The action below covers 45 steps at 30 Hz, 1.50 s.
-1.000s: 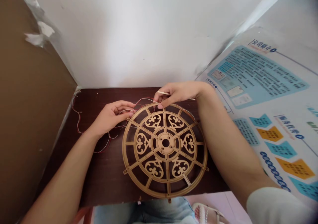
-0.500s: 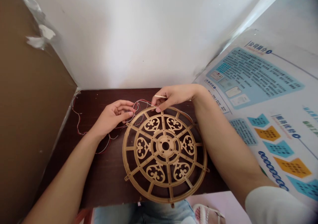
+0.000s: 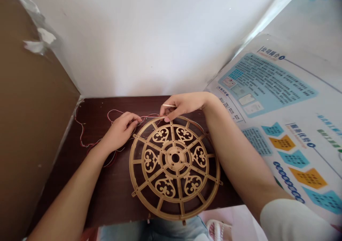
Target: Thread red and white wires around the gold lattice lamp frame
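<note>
A round golden openwork frame with spokes and scroll ornaments lies over the dark table, its near rim past the front edge. My right hand is closed at the far rim, the thumb resting on it. A thin pale stick juts from between its fingers. My left hand, off the rim's upper left, pinches thin red and white wires, which run fairly taut to the right hand. More wire loops behind and below the left wrist. The right fingertips are partly hidden.
The dark brown table is bounded by a white wall behind, a brown panel at left and a printed poster board at right. Loose wire trails along the table's left side.
My left hand has drawn slightly left with the wires, and the tangled loop between the hands is straightened. A loop now shows behind the left hand. My right hand stays at the rim.
</note>
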Each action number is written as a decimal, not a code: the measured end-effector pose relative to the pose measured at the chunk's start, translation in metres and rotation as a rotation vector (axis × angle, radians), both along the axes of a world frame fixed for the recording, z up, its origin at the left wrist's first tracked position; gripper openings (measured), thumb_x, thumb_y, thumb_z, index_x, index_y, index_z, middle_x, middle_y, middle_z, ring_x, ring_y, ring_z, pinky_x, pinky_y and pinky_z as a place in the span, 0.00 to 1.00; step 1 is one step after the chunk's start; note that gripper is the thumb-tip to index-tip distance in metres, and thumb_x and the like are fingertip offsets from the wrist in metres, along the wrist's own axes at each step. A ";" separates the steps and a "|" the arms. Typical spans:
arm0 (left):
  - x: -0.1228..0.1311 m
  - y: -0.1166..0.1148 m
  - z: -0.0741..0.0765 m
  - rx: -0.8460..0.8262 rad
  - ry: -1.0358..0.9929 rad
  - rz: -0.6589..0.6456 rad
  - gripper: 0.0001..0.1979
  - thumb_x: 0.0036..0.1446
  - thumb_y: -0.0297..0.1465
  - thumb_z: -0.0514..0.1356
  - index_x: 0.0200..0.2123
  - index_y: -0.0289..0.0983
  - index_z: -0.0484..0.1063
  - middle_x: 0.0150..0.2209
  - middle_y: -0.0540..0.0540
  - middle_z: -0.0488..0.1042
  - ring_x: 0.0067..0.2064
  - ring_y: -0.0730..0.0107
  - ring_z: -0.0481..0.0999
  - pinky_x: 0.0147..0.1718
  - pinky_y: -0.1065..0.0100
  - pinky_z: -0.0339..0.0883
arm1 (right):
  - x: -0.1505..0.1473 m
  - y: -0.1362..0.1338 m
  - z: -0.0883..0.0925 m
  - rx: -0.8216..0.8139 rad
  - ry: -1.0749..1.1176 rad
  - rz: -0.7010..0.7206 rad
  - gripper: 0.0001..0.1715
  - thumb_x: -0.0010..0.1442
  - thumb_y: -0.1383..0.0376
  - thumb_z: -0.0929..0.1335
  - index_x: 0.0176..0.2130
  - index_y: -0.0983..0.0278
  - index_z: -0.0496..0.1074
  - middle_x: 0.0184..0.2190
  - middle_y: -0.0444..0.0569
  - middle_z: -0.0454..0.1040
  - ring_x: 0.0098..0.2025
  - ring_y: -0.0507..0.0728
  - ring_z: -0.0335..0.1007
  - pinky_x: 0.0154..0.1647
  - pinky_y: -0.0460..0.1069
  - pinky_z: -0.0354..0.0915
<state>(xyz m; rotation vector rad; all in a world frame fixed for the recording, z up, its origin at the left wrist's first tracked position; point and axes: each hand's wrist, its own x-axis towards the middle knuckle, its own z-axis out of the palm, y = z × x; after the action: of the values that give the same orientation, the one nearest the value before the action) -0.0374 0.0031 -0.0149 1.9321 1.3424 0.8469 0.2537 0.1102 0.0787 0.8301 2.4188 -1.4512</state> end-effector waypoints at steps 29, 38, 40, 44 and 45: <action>0.008 -0.004 0.011 0.434 -0.380 0.402 0.10 0.69 0.33 0.66 0.51 0.41 0.75 0.52 0.43 0.79 0.53 0.62 0.83 0.59 0.57 0.76 | -0.006 0.001 -0.007 0.037 0.007 0.043 0.28 0.64 0.44 0.77 0.48 0.65 0.82 0.40 0.50 0.84 0.37 0.54 0.70 0.41 0.51 0.61; 0.006 -0.008 0.017 0.486 0.075 0.349 0.08 0.71 0.38 0.66 0.38 0.45 0.82 0.40 0.50 0.84 0.38 0.61 0.78 0.58 0.50 0.62 | -0.008 0.001 -0.010 0.026 0.015 0.041 0.32 0.61 0.41 0.78 0.47 0.65 0.82 0.36 0.47 0.82 0.36 0.54 0.69 0.41 0.51 0.60; 0.004 -0.006 0.016 0.475 0.100 0.348 0.09 0.71 0.40 0.67 0.38 0.46 0.83 0.40 0.50 0.85 0.40 0.59 0.78 0.58 0.50 0.60 | -0.007 0.002 -0.010 0.035 0.010 0.042 0.33 0.61 0.39 0.77 0.47 0.65 0.82 0.36 0.47 0.81 0.36 0.54 0.68 0.40 0.51 0.60; -0.001 -0.004 0.013 0.435 0.147 0.314 0.09 0.69 0.42 0.68 0.35 0.48 0.85 0.38 0.50 0.86 0.43 0.54 0.78 0.60 0.46 0.56 | -0.001 0.006 -0.011 0.056 -0.025 0.027 0.35 0.61 0.38 0.77 0.48 0.65 0.82 0.36 0.47 0.80 0.36 0.54 0.66 0.41 0.51 0.60; -0.001 -0.003 0.012 0.419 0.153 0.294 0.09 0.69 0.42 0.68 0.35 0.49 0.85 0.38 0.50 0.87 0.44 0.54 0.78 0.61 0.46 0.56 | 0.001 0.008 -0.011 0.061 -0.035 0.019 0.35 0.60 0.38 0.77 0.48 0.65 0.82 0.36 0.47 0.80 0.36 0.54 0.66 0.41 0.51 0.60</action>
<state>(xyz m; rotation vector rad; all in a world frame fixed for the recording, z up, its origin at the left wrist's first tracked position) -0.0388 -0.0002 -0.0025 2.1781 1.6740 1.2239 0.2548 0.1178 0.0673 0.8361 2.4495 -1.3512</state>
